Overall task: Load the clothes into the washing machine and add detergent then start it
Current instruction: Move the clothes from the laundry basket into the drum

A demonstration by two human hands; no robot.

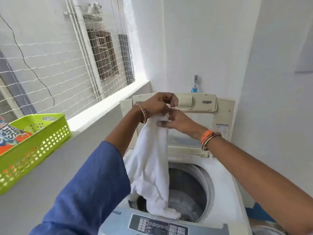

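The white cloth garment (149, 168) hangs in a long fold from both of the person's raised hands, its lower end draping over the front rim of the drum and touching the edge just above the control panel (162, 226). It is held high over the white top-loading washing machine (225, 180), probably so that the fabric falls straight and can be fed down into the round steel drum (188, 197) without bunching on the rim.

The left hand (155, 104), with a beaded bangle at the wrist and a blue sleeve (88, 189) lower on the arm, pinches the top of the cloth with curled fingers. The right hand (179, 121), wearing orange and brown bangles, grips the cloth just beside it, thumb pressed along the fabric; its other fingers are partly hidden behind the cloth, so how they lie cannot be told fully. The two hands almost touch, as if sorting out or straightening the top edge.

The cream-coloured hinged lid (199, 116) stands folded upright at the back, leaving the opening free. On the grey ledge to the left sits a lime-green perforated plastic basket (42, 138) with a printed detergent packet (10, 136) lying in it, within reach for the later step.

Judging from this, loading is in hand; detergent and starting are not yet done.
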